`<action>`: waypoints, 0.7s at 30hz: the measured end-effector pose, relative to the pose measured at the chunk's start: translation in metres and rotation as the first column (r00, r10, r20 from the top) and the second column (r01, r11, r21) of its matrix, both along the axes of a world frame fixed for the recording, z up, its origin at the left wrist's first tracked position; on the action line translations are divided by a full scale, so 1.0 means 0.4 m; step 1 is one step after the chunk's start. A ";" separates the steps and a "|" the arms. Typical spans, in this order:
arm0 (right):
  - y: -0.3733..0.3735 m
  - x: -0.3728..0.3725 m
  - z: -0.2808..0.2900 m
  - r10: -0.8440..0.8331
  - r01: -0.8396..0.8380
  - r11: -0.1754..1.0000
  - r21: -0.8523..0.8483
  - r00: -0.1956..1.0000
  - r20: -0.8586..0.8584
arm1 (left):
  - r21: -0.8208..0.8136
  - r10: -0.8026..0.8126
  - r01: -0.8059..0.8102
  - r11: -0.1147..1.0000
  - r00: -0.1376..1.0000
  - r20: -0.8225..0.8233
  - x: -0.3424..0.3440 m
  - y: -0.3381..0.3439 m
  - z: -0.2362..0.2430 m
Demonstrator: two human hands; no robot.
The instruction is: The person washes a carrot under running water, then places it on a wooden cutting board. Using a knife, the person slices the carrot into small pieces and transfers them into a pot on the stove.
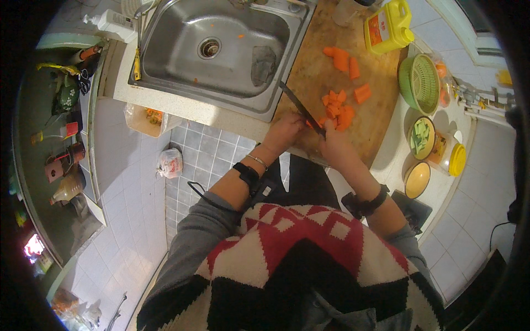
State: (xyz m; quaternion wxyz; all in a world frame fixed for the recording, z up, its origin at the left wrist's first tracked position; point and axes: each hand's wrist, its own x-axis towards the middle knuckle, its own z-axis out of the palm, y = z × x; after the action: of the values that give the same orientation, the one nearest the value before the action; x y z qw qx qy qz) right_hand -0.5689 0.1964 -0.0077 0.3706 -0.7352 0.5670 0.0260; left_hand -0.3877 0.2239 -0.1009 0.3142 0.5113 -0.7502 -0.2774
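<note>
My right hand (335,146) is closed round the handle end of a dark-bladed knife (298,103). The blade slants up and left over a large wooden cutting board (381,124). Close beside the blade, my left hand (287,130) has its fingers bent round a piece of carrot (307,123), mostly hidden by fingers and knife. A pile of small carrot chunks (333,102) lies just beyond my right hand, with more cut carrot (345,117) against it. Larger carrot pieces (340,59) rest farther up the board, and another carrot piece (362,94) sits to the right.
Left of the board is a steel sink (182,83) holding a dark cloth (263,65). A yellow jug (388,27) stands at the far right. Along the right counter are a green colander (411,83), a bowl of green slices (422,138), a yellow-lidded jar (455,159) and a yellowish bowl (418,180).
</note>
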 end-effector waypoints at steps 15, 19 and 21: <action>0.005 -0.004 -0.023 -0.040 0.041 0.999 -0.008 0.995 0.089 | 0.117 -0.009 0.005 0.993 0.999 0.038 0.016 0.008 0.003; 0.004 0.015 0.002 0.028 -0.028 0.999 0.017 0.999 -0.021 | 0.029 0.021 -0.021 0.999 1.000 -0.011 0.019 0.014 0.005; 0.006 0.022 0.000 0.051 -0.050 0.999 0.016 0.996 -0.072 | 0.027 0.026 -0.026 0.999 1.000 -0.013 0.017 0.012 0.006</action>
State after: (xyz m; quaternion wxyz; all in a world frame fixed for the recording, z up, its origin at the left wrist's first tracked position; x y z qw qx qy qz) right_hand -0.5600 0.1989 -0.0076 0.3543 -0.7451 0.5612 0.0661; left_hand -0.3810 0.2286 -0.0985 0.3158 0.5235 -0.7375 -0.2867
